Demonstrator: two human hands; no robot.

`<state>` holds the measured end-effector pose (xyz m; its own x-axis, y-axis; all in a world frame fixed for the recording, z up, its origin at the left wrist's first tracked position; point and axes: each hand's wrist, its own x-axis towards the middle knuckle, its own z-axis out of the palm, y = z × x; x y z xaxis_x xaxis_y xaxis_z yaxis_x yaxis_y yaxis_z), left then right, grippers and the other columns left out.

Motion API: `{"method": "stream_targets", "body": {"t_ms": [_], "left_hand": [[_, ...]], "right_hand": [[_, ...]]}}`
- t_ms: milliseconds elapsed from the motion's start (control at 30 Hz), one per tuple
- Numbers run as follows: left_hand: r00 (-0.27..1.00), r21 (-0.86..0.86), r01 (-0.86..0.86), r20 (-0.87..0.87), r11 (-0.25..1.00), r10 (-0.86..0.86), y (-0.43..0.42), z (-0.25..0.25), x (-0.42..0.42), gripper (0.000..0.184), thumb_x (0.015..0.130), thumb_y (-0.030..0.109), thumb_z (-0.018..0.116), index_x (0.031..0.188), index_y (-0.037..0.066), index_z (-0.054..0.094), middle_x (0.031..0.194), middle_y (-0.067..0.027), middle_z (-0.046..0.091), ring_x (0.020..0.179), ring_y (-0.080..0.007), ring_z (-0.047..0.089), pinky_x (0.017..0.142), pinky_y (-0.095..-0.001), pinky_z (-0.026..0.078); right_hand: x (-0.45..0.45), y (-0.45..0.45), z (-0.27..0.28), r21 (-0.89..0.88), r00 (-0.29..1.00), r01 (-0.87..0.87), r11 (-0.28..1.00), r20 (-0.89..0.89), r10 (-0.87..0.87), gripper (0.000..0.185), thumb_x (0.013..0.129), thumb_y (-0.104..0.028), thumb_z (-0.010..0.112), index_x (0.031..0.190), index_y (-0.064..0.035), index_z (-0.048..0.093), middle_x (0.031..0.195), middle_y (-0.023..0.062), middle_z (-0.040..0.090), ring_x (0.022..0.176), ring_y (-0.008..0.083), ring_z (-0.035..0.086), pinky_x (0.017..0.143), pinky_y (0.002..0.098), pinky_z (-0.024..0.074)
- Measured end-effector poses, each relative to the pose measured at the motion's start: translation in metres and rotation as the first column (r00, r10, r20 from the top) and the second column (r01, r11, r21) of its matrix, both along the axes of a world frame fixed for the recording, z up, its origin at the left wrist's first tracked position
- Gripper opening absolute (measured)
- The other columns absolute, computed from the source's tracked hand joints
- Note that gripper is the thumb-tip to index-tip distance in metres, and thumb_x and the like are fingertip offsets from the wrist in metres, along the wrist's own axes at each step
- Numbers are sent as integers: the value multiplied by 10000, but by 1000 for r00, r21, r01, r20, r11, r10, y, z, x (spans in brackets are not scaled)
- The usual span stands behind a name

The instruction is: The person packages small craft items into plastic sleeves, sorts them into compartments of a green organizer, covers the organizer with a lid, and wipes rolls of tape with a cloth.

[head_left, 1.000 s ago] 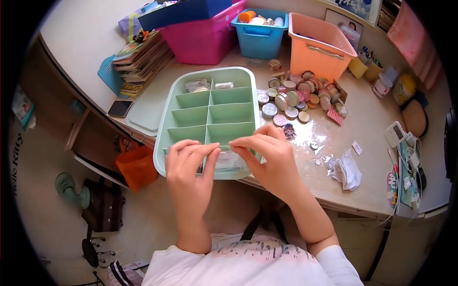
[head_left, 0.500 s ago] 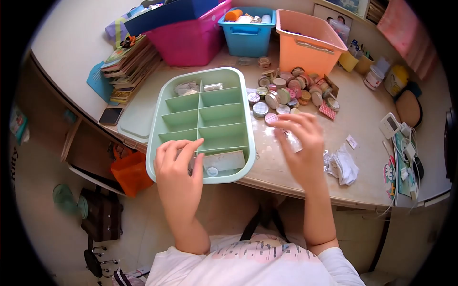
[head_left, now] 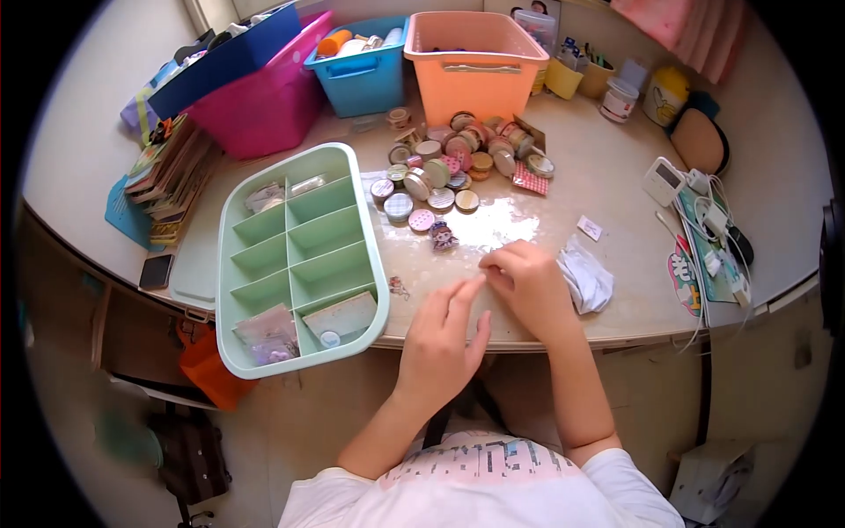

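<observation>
Over the front of the desk, my right hand (head_left: 528, 286) is curled with thumb and fingers pinched together; whatever it may hold is too small to make out. My left hand (head_left: 440, 330) is beside it, fingers stretched out and thumb apart, fingertips close to the right hand's. To the left stands a pale green divided tray (head_left: 379, 264) holding packets (head_left: 268, 334), a flat whitish box (head_left: 343, 314) and a small round piece (head_left: 330, 339) in its front compartments. Beyond my hands lie several washi tape rolls (head_left: 417, 183) and a small cartoon-figure piece (head_left: 443, 236).
Pink (head_left: 255, 114), blue (head_left: 361, 81) and orange (head_left: 471, 84) bins line the back. Crumpled white material (head_left: 585, 275) lies right of my hands, with cables (head_left: 715, 220) farther right. A phone (head_left: 157, 272) and stacked books (head_left: 176, 180) are at left.
My left hand has left the tray's front and moved right, next to my right hand. My right hand has come down nearer the desk's front, fingers now pinched. The view has turned right.
</observation>
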<state>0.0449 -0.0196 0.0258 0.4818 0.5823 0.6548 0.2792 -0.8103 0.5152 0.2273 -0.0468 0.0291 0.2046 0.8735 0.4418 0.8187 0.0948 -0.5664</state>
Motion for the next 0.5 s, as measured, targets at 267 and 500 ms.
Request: {"method": "stream_targets", "body": {"t_ms": [267,500], "left_hand": [[963,-123,-48,-268,991,13,33,-1,46,697,883,172,814,1460,-63,502,1247,-222,638,1130,-395,587,1011,-457,488],[977,-121,-41,-211,992,15,51,-7,68,691,866,111,805,1479,-1,508,1140,-189,672,1102,-375,604,993,-453,494]], "right_hand": [[33,-70,11,81,950,312,947,-16,-311,249,841,-99,807,1085,-57,779,1108,115,763,1123,340,642,1018,430,505],[40,-88,-21,29,848,505,863,-203,-490,271,869,50,760,1114,-61,794,965,81,720,718,162,608,599,299,491]]}}
